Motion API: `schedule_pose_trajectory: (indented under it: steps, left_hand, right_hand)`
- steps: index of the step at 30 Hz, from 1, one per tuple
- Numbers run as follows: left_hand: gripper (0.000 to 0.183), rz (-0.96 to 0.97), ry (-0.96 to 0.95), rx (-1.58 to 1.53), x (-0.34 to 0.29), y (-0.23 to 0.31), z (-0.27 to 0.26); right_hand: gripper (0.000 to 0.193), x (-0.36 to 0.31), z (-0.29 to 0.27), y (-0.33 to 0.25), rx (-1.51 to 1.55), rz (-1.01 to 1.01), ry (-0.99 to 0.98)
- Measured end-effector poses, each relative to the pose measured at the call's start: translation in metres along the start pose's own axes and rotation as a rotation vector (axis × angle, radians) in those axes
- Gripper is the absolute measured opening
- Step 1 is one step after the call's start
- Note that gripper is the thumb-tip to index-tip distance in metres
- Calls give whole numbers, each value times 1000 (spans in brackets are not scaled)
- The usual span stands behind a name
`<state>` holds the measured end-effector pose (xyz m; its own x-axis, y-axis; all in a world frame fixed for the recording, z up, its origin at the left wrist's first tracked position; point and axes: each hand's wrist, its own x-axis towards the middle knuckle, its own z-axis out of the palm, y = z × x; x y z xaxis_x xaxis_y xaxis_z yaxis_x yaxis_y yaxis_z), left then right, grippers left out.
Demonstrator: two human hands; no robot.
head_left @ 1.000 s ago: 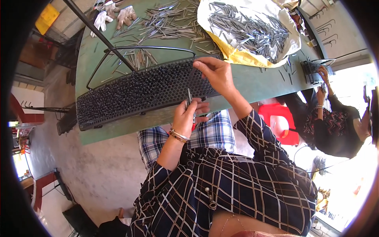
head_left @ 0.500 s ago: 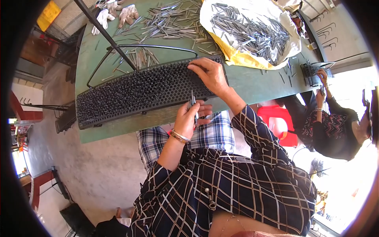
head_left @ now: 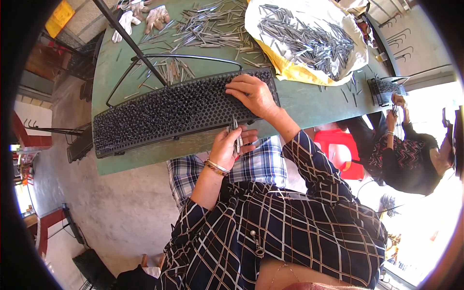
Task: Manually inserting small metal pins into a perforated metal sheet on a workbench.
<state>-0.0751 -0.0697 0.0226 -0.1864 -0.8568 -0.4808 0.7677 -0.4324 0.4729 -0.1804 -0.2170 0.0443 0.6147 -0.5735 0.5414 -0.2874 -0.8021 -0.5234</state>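
A long black perforated rack (head_left: 193, 113) lies slantwise across the near side of the green table. Dark thin pieces stand packed in its holes on the left, while rows of bare holes show toward the lower right. My left hand (head_left: 230, 145) is closed around several slim metal rods (head_left: 237, 137), held upright just off the rack's near edge. Over the rack's right part, my right hand (head_left: 253, 96) has thumb and fingers pinched together at the holes. Whatever is between those fingertips is hidden.
Loose metal rods (head_left: 212, 29) are strewn over the far table (head_left: 309, 104). A white and yellow sack (head_left: 275, 63) holds a heap more. Work gloves (head_left: 157, 19) lie far left, near a slanting black bar (head_left: 125, 38). At right, another person (head_left: 411, 159) works at a similar rack (head_left: 386, 89).
My right hand has shifted slightly left and down over the rack, its fingers closer together. My left hand, with the rods, has moved a little to the left and tilted.
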Motion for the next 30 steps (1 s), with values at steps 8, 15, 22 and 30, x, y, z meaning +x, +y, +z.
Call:
schedule_pose_trajectory:
  steps: [8, 15, 22, 30]
  left_hand:
    - [26, -42, -47, 38, -2, 1, 3]
    - [28, 2, -79, 41, 0, 0, -3]
    - [27, -3, -101, 70, -1, 0, 2]
    - [26, 14, -129, 41, 3, -2, -5]
  right_hand:
    - [31, -1, 0, -5, -140, -148, -141]
    - [28, -3, -5, -13, 193, 216, 22]
    - [19, 4, -2, -14, 123, 114, 27]
    - [23, 4, -3, -13, 127, 68, -61]
